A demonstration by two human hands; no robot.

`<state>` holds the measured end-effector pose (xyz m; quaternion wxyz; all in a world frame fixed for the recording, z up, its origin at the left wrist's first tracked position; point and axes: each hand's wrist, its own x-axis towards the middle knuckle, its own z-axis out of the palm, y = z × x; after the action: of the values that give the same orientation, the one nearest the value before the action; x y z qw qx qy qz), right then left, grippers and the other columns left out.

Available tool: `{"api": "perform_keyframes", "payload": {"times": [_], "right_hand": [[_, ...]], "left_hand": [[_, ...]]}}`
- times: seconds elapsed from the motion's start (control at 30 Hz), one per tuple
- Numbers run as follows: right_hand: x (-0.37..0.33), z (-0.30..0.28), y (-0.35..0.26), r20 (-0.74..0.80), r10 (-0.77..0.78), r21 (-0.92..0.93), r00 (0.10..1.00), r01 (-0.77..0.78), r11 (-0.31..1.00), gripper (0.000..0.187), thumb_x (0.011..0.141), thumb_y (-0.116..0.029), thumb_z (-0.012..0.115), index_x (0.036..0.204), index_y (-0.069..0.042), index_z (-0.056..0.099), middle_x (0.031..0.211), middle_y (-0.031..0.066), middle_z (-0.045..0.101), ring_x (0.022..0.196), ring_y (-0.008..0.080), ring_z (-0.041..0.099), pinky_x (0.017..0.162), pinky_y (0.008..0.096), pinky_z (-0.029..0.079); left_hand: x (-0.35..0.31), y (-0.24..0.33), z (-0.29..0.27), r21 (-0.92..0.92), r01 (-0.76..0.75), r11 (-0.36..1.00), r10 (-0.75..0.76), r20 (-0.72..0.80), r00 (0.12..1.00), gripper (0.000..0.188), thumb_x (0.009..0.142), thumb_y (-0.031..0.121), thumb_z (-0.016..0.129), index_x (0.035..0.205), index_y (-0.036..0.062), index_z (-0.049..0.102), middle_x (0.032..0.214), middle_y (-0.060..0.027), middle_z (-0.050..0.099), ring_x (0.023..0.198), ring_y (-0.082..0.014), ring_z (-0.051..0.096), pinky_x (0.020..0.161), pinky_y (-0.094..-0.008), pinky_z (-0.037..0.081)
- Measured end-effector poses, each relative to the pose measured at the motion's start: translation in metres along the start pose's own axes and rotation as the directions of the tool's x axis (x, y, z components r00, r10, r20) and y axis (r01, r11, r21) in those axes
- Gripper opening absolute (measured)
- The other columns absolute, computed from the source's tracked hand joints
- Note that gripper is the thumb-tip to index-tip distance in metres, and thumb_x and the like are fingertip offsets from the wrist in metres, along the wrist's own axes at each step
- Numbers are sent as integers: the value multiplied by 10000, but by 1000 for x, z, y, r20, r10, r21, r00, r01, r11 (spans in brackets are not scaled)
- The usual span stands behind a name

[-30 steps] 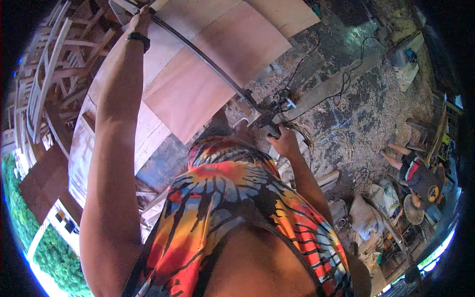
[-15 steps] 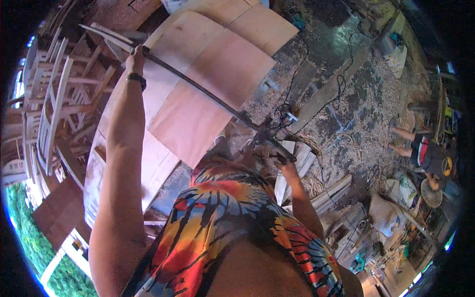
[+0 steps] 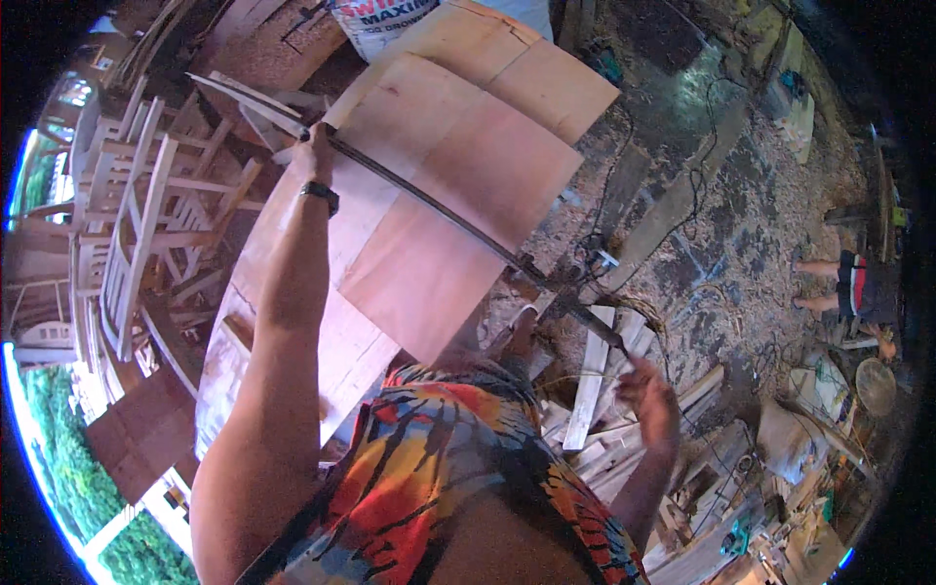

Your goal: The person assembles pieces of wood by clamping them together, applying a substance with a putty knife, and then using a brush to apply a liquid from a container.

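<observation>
Head view: clamp (image 3: 429, 201) slanting between two hands, across the panels (image 3: 444, 283).
The long axis runs from upper left to lower right; the left hand (image 3: 314, 154) closes around the upper end. The right hand (image 3: 647, 398), nearer the handle (image 3: 598, 326), has loosely curled fingers just below and right of its tip; blur hides whether they touch.

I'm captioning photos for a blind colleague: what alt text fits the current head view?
A person's left hand grips a long, dark clamp-like bar spanning pale wood panels; the right hand is beside its near end, contact unclear. Slatted wooden frames stand at left; loose boards lie at lower right.
</observation>
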<state>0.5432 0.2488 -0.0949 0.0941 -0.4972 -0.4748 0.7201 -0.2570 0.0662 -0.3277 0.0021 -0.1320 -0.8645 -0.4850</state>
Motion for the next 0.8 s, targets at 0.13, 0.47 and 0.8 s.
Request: {"api": "perform_keyframes", "payload": {"times": [0.13,0.47,0.8], "right_hand": [[108,-47,18,-163,-262,-66,951,254,965,565,1007,-505,509,1359,-67,569,939,45,641,800,156,601,768,309,492],[134,-4,119,-162,68,159,985,-42,986,505,976,-477,590,1310,-99,617,1212,24,653,1131,172,570,985,438,411],[135,3,131,-275,105,292,956,-21,956,557,982,-570,541,1285,-108,614,1254,3,647,1152,177,567,940,425,438]], "left_hand": [[3,24,20,207,30,978,-45,71,996,506,965,431,573,1185,-21,638,1087,-104,651,993,-233,579,865,-345,452],[-26,104,-28,223,182,958,-226,193,955,784,879,648,519,1164,-71,652,1089,-296,686,1095,-409,639,919,-449,484],[-25,127,-17,456,66,887,-271,402,875,630,893,562,500,1213,41,653,1242,-265,643,1177,-368,603,976,-411,446]]}}
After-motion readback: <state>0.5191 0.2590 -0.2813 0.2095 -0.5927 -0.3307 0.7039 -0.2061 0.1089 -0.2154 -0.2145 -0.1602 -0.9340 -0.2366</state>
